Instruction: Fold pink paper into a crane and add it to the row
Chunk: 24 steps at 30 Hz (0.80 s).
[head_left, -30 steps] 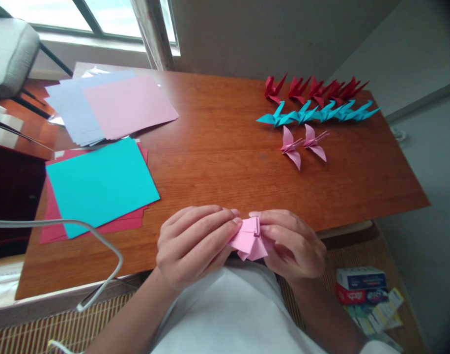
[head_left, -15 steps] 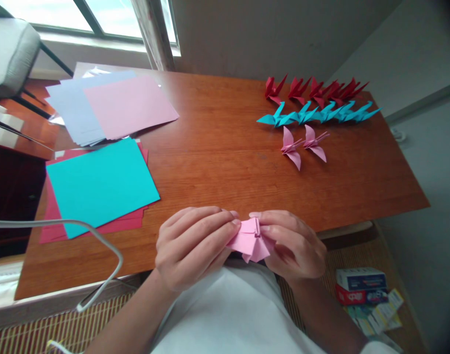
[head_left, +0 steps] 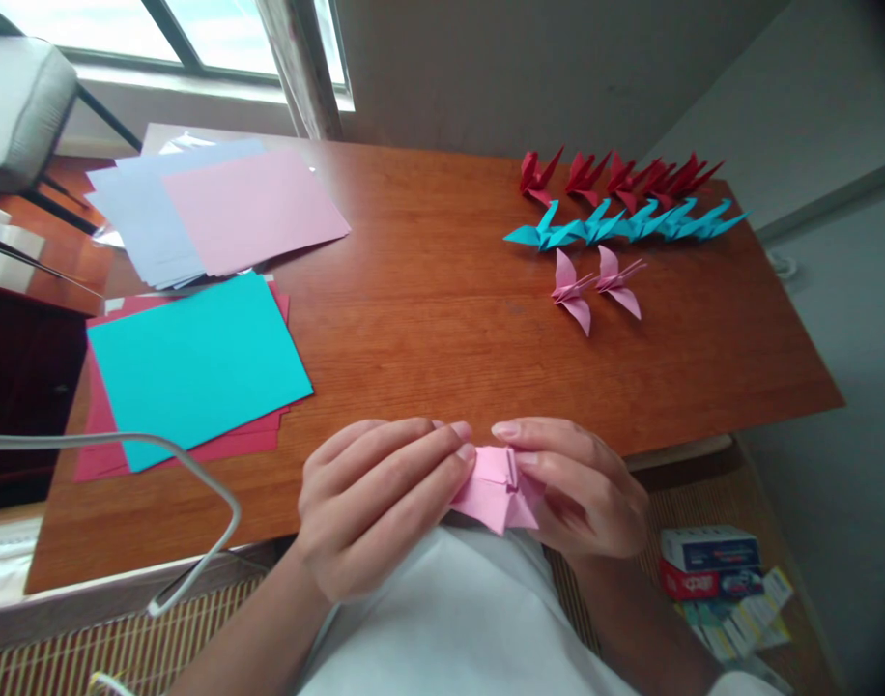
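A piece of folded pink paper [head_left: 492,490] is held between my two hands, just off the table's front edge. My left hand [head_left: 385,498] pinches its left side, fingers pressed together. At its right side, my right hand [head_left: 584,483] grips it with bent fingers; the right thumb is largely hidden. The paper has a small raised fold near its top right and pointed flaps hanging below. Beyond my hands, two pink paper cranes [head_left: 574,290] lie on the table, in front of a row of blue paper cranes [head_left: 602,228] and a row of red ones [head_left: 585,176].
Blue sheets [head_left: 200,367] lie over red sheets [head_left: 250,440] at the table's left. Behind them are pink [head_left: 258,208] and pale grey-blue sheets [head_left: 145,217]. A white cable [head_left: 225,503] loops over the front left edge. Boxes [head_left: 710,551] stand low at the right.
Both hands have shifted slightly toward me with the folded pink paper. The paper has turned a little, so its lower flaps look different.
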Each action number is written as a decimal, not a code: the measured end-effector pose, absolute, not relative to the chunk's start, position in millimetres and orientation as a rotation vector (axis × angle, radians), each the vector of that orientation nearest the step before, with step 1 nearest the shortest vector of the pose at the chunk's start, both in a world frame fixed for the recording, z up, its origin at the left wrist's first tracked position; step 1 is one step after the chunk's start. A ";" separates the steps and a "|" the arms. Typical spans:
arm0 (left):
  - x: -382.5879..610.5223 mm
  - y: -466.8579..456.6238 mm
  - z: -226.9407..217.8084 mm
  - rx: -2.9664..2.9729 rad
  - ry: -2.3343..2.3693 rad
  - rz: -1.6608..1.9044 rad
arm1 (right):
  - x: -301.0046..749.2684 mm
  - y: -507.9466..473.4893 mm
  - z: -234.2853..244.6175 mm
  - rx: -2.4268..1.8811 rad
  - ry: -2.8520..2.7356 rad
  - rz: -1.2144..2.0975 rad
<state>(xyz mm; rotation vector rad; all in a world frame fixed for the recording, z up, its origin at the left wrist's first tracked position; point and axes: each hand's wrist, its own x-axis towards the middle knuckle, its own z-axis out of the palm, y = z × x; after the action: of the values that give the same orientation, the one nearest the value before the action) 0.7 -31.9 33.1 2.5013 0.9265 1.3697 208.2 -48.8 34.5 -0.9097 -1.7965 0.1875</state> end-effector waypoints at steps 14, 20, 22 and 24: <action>-4.1 -30.9 37.6 2.565 0.805 1.368 | 208.4 -49.0 41.9 -0.862 -1.795 0.143; -5.7 -30.8 38.1 2.577 0.809 1.359 | 208.6 -49.5 38.7 -0.841 -1.780 0.137; -4.9 -34.1 40.2 2.568 0.821 1.355 | 208.3 -49.3 37.9 -0.834 -1.779 0.137; -3.3 -39.1 43.6 2.524 0.896 1.315 | 207.8 -49.0 38.4 -0.842 -1.783 0.141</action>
<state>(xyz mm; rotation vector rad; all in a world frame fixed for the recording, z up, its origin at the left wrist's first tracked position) -3.3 -39.1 43.6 2.5240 0.8958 1.3155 207.8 -49.0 38.4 -0.8420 -1.7829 0.1414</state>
